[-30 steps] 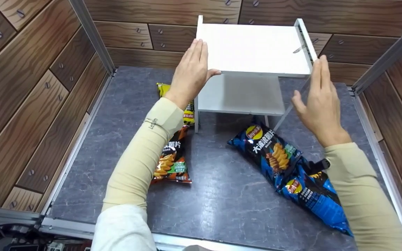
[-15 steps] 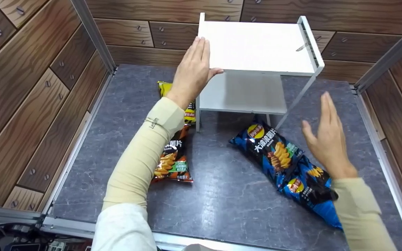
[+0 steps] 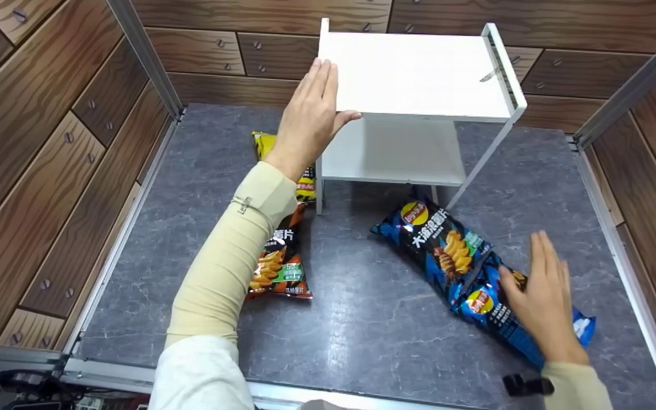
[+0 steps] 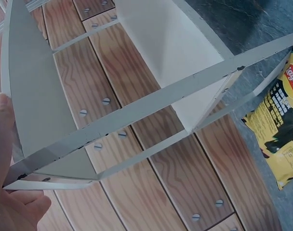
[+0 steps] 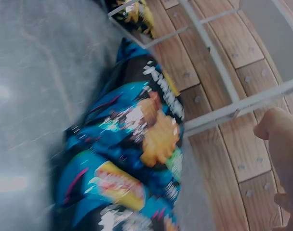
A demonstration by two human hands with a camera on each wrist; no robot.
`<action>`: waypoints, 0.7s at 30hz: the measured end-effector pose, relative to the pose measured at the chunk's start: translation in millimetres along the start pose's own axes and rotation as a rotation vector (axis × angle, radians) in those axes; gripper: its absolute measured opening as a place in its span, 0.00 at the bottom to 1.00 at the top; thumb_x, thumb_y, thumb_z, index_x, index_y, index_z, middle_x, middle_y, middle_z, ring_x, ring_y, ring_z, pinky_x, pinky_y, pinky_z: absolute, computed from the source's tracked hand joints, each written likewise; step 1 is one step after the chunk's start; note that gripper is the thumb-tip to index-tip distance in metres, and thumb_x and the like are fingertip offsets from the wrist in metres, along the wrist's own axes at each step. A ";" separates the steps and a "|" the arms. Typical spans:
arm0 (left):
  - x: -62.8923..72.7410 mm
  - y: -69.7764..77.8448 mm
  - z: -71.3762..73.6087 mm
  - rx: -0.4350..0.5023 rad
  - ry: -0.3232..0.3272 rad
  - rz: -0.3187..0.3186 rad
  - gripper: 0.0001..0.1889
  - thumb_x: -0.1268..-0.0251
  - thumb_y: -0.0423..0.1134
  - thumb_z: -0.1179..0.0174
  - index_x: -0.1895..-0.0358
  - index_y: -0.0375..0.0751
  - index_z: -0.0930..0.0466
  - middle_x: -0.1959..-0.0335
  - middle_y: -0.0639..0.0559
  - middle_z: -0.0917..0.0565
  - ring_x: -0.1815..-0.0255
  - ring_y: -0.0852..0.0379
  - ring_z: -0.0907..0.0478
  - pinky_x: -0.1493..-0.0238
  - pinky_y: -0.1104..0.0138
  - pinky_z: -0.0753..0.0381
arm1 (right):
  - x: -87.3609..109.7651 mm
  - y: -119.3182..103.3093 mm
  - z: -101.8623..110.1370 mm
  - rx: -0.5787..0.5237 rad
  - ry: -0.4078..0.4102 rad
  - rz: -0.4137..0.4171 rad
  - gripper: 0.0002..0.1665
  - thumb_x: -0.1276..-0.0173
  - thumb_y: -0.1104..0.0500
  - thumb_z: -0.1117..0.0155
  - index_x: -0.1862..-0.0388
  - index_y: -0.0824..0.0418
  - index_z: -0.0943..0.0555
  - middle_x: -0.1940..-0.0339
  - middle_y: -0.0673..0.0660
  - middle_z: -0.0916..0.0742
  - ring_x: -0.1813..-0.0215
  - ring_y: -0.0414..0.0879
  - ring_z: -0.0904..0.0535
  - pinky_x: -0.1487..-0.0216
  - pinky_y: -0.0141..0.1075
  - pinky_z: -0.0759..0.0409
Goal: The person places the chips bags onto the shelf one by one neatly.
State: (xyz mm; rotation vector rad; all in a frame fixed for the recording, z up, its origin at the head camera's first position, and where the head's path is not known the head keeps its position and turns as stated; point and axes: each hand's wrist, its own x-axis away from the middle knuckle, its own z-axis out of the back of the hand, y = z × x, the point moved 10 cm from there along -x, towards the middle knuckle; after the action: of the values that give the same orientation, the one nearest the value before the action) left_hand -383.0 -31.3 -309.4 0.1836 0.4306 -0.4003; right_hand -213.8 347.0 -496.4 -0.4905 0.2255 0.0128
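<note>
We find the white shelf unit (image 3: 413, 74) upright on the far part of the counter (image 3: 356, 341). The left hand (image 3: 310, 117) rests against its left edge, fingers straight along the side and thumb spread over the near edge, with no closed grip. The right hand (image 3: 547, 302) holds nothing; its fingers are extended and its thumb set wide above the near blue bag (image 3: 490, 307). That bag meets the far blue bag (image 3: 447, 250) end to end, on the right. At left, a yellow bag (image 3: 306, 188) and a nearer orange-and-black bag (image 3: 279, 267) lie partly hidden by the left forearm (image 3: 214, 273). We judge the step in hand to be steadying the unit; the next move would call for the left hand to stay put while the right lowers and closes gently on a blue bag.
</note>
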 end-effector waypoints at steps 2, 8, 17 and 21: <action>0.3 -0.5 0.3 -0.009 0.001 -0.001 0.45 0.28 0.64 0.58 0.24 0.27 0.47 0.23 0.35 0.41 0.19 0.43 0.48 0.18 0.61 0.53 | 12.7 10.4 -7.3 0.040 -0.047 -0.048 0.52 0.26 0.44 0.43 0.17 0.58 0.60 0.17 0.64 0.52 0.18 0.66 0.57 0.22 0.66 0.70; -0.5 1.4 -1.7 -0.043 -0.015 -0.014 0.45 0.26 0.64 0.60 0.24 0.26 0.48 0.23 0.34 0.41 0.19 0.42 0.49 0.17 0.60 0.54 | 55.8 45.6 -38.1 0.163 -0.226 -0.201 0.64 0.34 0.29 0.42 0.18 0.61 0.63 0.19 0.72 0.59 0.21 0.73 0.70 0.32 0.75 0.78; -1.0 2.8 -2.2 -0.089 0.005 -0.014 0.46 0.26 0.66 0.60 0.25 0.25 0.47 0.24 0.32 0.40 0.20 0.41 0.48 0.18 0.58 0.52 | 83.6 76.2 -69.9 0.275 -0.342 -0.247 0.76 0.49 0.21 0.36 0.18 0.60 0.61 0.20 0.75 0.58 0.22 0.77 0.67 0.32 0.76 0.77; -0.1 2.1 -1.4 -0.080 0.003 -0.013 0.46 0.26 0.65 0.60 0.25 0.25 0.47 0.23 0.32 0.41 0.20 0.41 0.48 0.18 0.58 0.52 | 83.3 74.9 -67.8 0.286 -0.270 -0.213 0.73 0.49 0.34 0.25 0.18 0.57 0.59 0.20 0.74 0.53 0.22 0.75 0.61 0.30 0.76 0.73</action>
State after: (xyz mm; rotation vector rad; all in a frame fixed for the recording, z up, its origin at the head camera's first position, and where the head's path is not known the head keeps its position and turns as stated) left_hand -382.7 -29.0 -310.4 0.1034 0.4504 -0.3947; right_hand -151.8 377.9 -607.6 -0.2215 -0.0904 -0.1589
